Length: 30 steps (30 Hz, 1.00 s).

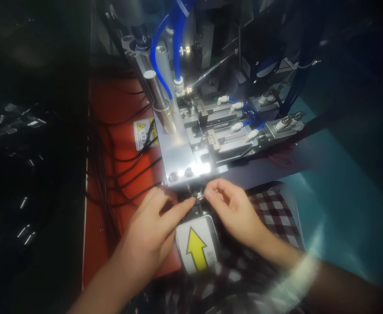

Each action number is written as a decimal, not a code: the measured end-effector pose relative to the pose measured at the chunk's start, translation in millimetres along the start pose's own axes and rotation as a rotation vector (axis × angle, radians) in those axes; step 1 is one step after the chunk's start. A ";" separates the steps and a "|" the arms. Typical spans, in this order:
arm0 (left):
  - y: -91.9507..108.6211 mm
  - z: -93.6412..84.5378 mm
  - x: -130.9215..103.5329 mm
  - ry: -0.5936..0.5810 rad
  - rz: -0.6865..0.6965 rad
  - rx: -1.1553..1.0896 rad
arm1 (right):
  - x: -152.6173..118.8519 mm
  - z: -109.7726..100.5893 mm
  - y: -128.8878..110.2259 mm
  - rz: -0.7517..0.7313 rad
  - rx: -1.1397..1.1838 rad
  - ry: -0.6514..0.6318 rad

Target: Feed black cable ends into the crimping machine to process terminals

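My left hand (152, 231) and my right hand (234, 209) meet at the front edge of a metal machine block (181, 161). Between the fingertips of both hands sits a small dark part with a shiny end (198, 199), pinched from each side. It lies just under the block's front lip, above a white plate with a yellow arrow (196, 248) pointing toward the machine. What the small part is cannot be made out.
Blue air hoses (160, 48) and steel cylinders (159, 98) rise behind the block. Pneumatic fittings (240, 126) lie to the right. Black cables (126, 174) cross an orange-red surface (113, 104) with a warning label (143, 134). Checkered cloth (273, 209) lies under my right arm.
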State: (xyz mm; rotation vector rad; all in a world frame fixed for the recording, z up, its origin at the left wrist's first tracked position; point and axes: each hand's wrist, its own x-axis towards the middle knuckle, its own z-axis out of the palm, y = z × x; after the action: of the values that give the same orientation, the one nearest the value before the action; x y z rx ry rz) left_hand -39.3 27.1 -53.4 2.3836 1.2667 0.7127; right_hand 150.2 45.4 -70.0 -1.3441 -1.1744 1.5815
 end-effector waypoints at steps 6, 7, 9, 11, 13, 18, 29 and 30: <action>1.0 -0.3 -1.3 -0.002 -0.011 0.001 | 0.4 0.3 -1.7 0.009 -0.049 0.024; 1.4 -0.1 -1.5 0.003 -0.012 0.002 | 0.4 -0.3 -2.0 0.013 -0.040 0.020; 1.8 0.2 -1.4 0.011 -0.011 0.001 | -0.1 -1.7 -2.7 0.000 -0.018 0.019; 1.8 0.3 -1.0 0.015 -0.007 -0.002 | -1.0 -2.8 -3.4 -0.044 -0.027 0.039; 1.6 0.0 -0.9 0.011 -0.005 -0.004 | -1.9 -3.0 -4.2 -0.089 -0.067 0.064; 1.2 -0.7 -1.5 -0.008 -0.010 0.000 | -2.0 -1.2 -4.7 -0.082 -0.080 0.058; 1.1 1.3 -0.2 0.014 0.004 0.014 | 2.6 0.9 -9.7 0.105 0.056 0.029; 1.1 1.2 -0.1 0.010 0.001 0.016 | 2.8 1.2 -11.3 0.130 0.062 0.031</action>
State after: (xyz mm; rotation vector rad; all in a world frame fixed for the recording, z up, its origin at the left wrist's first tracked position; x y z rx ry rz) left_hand -38.0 26.3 -53.9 2.3963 1.2804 0.7189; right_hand 148.3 51.3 -60.1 -1.4241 -1.0291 1.6689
